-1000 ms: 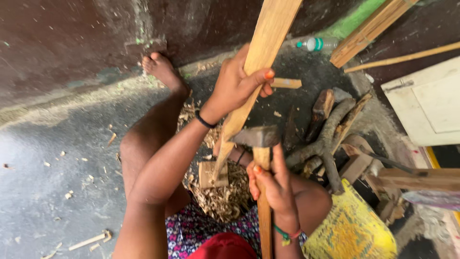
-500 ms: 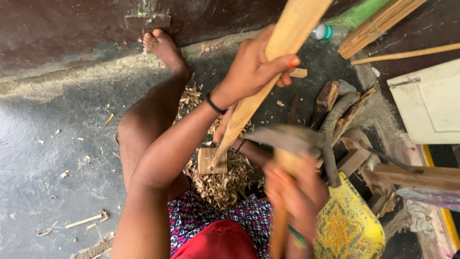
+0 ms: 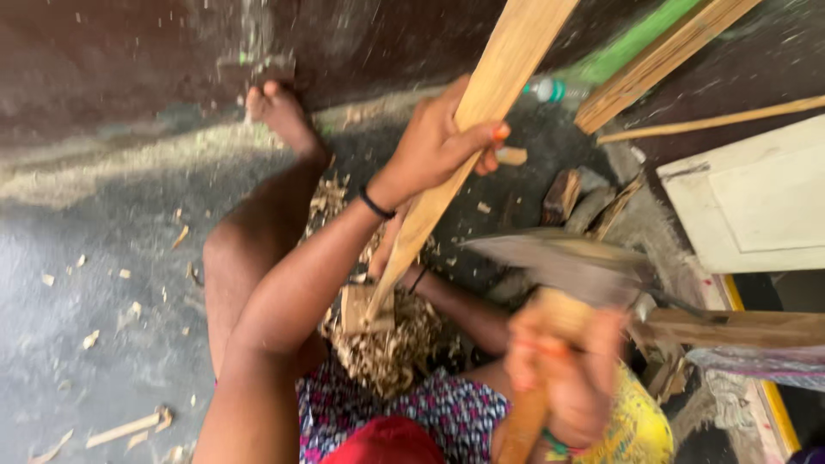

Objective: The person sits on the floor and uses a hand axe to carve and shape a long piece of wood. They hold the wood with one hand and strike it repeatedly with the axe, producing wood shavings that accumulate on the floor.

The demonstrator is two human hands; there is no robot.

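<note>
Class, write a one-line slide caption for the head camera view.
Left hand steadies a wooden stick on a block; right hand raises a blurred hatchet.

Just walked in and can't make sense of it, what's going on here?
A person sits on the floor. Their left hand grips a long wooden stick with its lower end resting on a small wooden block amid wood shavings. Their right hand, blurred, holds a wooden-handled axe raised beside the stick.
</note>
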